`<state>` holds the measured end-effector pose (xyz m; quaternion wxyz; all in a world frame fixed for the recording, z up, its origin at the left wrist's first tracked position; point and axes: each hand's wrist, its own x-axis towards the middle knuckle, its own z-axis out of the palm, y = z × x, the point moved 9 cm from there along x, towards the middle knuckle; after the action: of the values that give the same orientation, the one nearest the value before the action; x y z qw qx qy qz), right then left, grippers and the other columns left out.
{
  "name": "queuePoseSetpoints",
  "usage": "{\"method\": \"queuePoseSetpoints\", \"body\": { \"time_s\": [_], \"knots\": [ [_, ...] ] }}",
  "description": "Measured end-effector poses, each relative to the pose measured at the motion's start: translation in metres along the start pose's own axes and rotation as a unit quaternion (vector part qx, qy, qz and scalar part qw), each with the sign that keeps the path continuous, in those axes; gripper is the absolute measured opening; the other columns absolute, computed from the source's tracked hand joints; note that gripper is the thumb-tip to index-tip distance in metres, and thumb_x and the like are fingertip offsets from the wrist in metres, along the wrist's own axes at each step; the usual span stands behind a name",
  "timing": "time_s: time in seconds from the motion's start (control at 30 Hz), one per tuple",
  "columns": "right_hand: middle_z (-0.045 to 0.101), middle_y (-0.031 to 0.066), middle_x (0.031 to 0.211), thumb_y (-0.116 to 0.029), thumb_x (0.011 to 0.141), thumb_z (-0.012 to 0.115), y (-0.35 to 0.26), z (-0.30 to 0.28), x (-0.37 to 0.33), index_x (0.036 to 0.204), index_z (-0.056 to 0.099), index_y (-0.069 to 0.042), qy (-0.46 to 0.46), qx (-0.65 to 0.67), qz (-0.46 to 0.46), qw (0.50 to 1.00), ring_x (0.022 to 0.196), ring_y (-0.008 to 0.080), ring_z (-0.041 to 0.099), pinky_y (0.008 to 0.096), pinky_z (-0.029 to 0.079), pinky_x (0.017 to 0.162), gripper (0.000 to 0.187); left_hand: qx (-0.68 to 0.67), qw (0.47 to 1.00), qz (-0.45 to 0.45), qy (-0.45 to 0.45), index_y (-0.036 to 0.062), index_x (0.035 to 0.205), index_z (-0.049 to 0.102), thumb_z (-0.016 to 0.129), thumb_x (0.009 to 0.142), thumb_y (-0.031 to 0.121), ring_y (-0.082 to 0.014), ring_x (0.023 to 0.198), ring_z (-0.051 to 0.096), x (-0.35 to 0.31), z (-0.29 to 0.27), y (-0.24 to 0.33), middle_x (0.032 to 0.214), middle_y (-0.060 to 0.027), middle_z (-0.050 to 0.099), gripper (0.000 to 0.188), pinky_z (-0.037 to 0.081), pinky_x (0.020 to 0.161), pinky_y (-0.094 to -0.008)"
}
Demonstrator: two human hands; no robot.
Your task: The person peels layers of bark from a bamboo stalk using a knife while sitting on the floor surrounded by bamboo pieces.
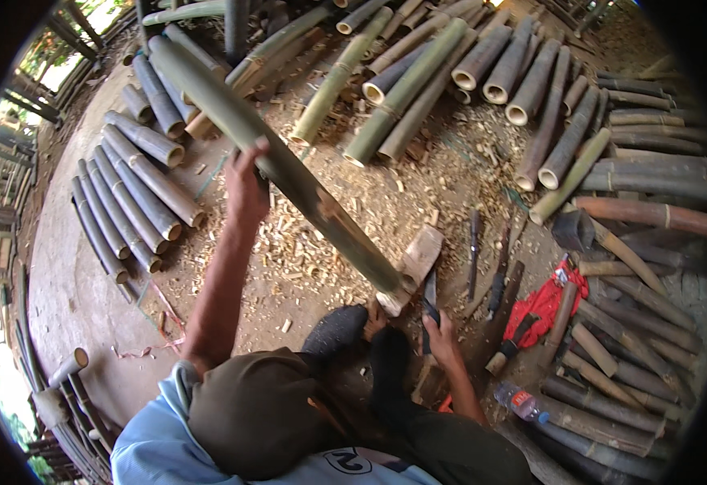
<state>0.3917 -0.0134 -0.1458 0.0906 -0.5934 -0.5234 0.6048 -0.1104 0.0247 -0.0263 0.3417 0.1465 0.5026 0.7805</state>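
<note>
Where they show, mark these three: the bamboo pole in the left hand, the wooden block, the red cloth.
Bamboo pole (pixel 290 178): head view, on its green middle stretch.
Wooden block (pixel 419 259): head view, on its pale upper face.
Red cloth (pixel 538 305): head view, near its middle.

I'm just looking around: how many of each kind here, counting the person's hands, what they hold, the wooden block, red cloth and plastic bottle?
Hands: 2, left hand and right hand
Held bamboo pole: 1
Held knife: 1
Wooden block: 1
Red cloth: 1
Plastic bottle: 1
Total: 7
</note>
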Motion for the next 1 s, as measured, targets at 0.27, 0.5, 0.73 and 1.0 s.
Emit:
{"method": "queuePoseSetpoints", "body": {
  "time_s": [0.27, 0.5, 0.73, 1.0],
  "knots": [
    [0.058, 0.0080, 0.067, -0.031, 0.101, 0.059, 0.015, 0.001, -0.005, 0.113, 0.047, -0.005, 0.052, 0.114, 0.006, 0.992, 0.049, 0.0211, 0.059, 0.0372, 0.051, 0.046, 0.031, 0.187, 0.925, 0.132, -0.304, 0.0006, 0.123, 0.062, 0.078, 0.082, 0.022, -0.0184, 0.095, 0.067, -0.009, 0.168, 0.122, 0.106, -0.0111, 0.069, 0.049, 0.056, 0.086, -0.0344],
    [0.060, 0.0049, 0.075, -0.034, 0.101, 0.062, 0.045, -0.048, -0.015, 0.113, 0.054, -0.002, 0.164, 0.107, 0.016, 0.980, 0.059, 0.0161, 0.061, 0.0349, 0.051, 0.052, 0.035, 0.441, 0.688, 0.182, -0.547, 0.0070, 0.121, 0.067, 0.076, 0.071, 0.010, -0.0251, 0.090, 0.070, -0.083, 0.194, -0.013, 0.103, -0.0103, 0.070, 0.051, 0.061, 0.078, -0.0425],
    [0.058, 0.0048, 0.069, -0.033, 0.100, 0.064, -0.001, -0.047, -0.035, 0.110, 0.052, -0.005, 0.132, 0.108, -0.018, 0.985, 0.050, 0.0167, 0.057, 0.0332, 0.049, 0.047, 0.032, 0.666, 0.498, 0.145, -0.535, 0.0197, 0.117, 0.071, 0.081, 0.070, 0.006, -0.0207, 0.104, 0.065, -0.083, 0.065, -0.119, 0.104, -0.0013, 0.070, 0.049, 0.048, 0.096, -0.0450],
    [0.060, 0.0137, 0.078, -0.030, 0.098, 0.063, -0.004, -0.038, -0.029, 0.116, 0.053, 0.001, 0.128, -0.100, -0.058, 0.985, 0.066, 0.0261, 0.062, 0.0409, 0.050, 0.062, 0.037, 0.675, 0.509, 0.195, -0.497, 0.0192, 0.121, 0.067, 0.081, 0.074, 0.009, -0.0221, 0.111, 0.060, -0.061, 0.026, -0.120, 0.108, -0.0034, 0.064, 0.050, 0.042, 0.104, -0.0418]
  ]
}}
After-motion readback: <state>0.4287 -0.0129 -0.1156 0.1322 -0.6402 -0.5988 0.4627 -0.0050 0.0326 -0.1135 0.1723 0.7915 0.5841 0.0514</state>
